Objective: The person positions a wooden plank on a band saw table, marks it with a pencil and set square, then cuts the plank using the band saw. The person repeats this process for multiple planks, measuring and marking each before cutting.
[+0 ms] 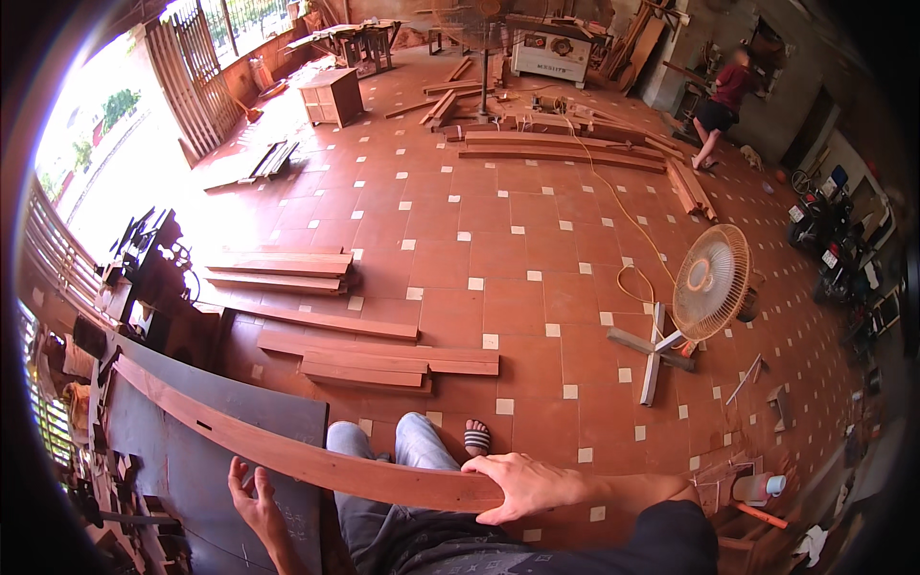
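A long reddish wooden board (326, 464) with a small dark slot in it runs from the far left to just in front of my body. It lies partly over a dark grey flat tabletop (254, 398). My right hand (527, 487) grips the near right end of the board, thumb on the near side and fingers over the far side. Close to the board's near edge, above the tabletop, my left hand (257, 503) is held with its fingers apart and nothing in it.
Stacked wooden boards (383, 367) lie on the tiled floor beyond the table. A standing fan (711, 278) with a cross-shaped base is on the right, its yellow cord trailing. A bottle (759, 488) stands at lower right. A person (724, 105) walks near the back wall, by parked motorcycles (826, 225).
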### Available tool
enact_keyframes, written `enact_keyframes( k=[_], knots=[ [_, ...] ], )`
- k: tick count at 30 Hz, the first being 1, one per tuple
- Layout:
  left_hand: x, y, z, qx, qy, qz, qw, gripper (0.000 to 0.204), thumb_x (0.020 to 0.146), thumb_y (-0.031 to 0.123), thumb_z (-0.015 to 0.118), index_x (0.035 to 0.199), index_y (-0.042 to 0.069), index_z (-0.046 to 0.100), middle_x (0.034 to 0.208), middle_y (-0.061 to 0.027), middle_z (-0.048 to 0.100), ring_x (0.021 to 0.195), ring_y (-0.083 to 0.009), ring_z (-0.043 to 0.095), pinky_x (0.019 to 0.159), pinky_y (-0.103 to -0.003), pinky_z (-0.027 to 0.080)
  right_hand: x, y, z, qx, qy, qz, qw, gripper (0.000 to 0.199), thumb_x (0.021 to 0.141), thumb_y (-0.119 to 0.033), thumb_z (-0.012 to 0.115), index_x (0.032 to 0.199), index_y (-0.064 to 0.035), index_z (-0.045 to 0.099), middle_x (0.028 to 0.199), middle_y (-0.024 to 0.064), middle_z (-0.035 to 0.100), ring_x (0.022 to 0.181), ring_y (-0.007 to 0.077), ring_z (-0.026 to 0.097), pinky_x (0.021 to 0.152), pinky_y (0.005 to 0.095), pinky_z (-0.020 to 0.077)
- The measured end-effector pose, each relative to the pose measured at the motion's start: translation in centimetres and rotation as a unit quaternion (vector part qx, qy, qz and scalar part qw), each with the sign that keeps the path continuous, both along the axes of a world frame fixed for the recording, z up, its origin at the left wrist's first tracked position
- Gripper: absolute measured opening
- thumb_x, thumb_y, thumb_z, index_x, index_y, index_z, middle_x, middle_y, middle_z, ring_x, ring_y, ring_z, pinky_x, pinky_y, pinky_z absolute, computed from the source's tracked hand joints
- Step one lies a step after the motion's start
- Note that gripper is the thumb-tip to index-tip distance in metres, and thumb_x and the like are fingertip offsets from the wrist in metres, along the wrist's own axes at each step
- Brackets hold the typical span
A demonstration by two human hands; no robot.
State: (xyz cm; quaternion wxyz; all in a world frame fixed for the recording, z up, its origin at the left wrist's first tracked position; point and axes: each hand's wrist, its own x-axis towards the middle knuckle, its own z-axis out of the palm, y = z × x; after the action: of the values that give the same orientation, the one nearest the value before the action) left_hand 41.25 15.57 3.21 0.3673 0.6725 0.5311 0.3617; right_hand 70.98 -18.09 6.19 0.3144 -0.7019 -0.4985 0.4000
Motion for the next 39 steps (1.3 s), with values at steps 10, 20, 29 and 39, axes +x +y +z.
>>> enact_keyframes(
  k=[10, 20, 29, 39],
  knots=[
    [1.2, 14.1, -4.4, -0.047, -0.019, 0.118, 0.992, 0.084, 0.095, 0.046, 0.085, 0.147, -0.012, 0.053, 0.131, -0.0172, 0.069, 0.114, -0.0249, 0.069, 0.097, -0.035, 0.055, 5.7, 2.3, -0.2, -0.034, 0.030, 0.038, 0.998, 0.082, 0.079, -0.038, 0.087, 0.147, -0.0039, 0.059, 0.125, 0.0215, 0.070, 0.116, 0.0387, 0.069, 0.102, 0.0467, 0.0560],
    [4.8, 15.7, -4.3, -0.139, -0.085, 0.220, 0.962, 0.054, 0.090, 0.013, 0.082, 0.131, -0.011, 0.055, 0.121, -0.0165, 0.067, 0.104, -0.0232, 0.067, 0.095, -0.037, 0.057, 11.6, 5.7, 1.8, -0.017, -0.003, 0.047, 0.999, 0.079, 0.076, -0.035, 0.089, 0.144, -0.0034, 0.064, 0.111, 0.0206, 0.072, 0.103, 0.0379, 0.071, 0.095, 0.0462, 0.0584],
    [8.4, 16.4, 2.2, -0.294, -0.497, 0.201, 0.791, 0.061, 0.101, 0.061, 0.066, 0.130, 0.007, 0.065, 0.111, -0.0108, 0.073, 0.100, -0.0274, 0.072, 0.096, -0.046, 0.061, 16.1, 10.8, 13.1, -0.088, -0.042, 0.083, 0.992, 0.079, 0.071, -0.036, 0.090, 0.138, -0.0003, 0.068, 0.108, 0.0206, 0.072, 0.102, 0.0364, 0.071, 0.092, 0.0445, 0.0595],
    [14.4, 18.6, 2.2, -0.296, -0.645, 0.115, 0.695, 0.073, 0.094, 0.063, 0.072, 0.139, 0.008, 0.059, 0.107, -0.0080, 0.066, 0.095, -0.0235, 0.067, 0.092, -0.045, 0.060, 23.9, 16.5, 16.7, -0.085, -0.081, 0.078, 0.990, 0.073, 0.063, -0.029, 0.092, 0.128, 0.0000, 0.073, 0.112, 0.0182, 0.076, 0.101, 0.0353, 0.074, 0.092, 0.0414, 0.0602]
  ],
)
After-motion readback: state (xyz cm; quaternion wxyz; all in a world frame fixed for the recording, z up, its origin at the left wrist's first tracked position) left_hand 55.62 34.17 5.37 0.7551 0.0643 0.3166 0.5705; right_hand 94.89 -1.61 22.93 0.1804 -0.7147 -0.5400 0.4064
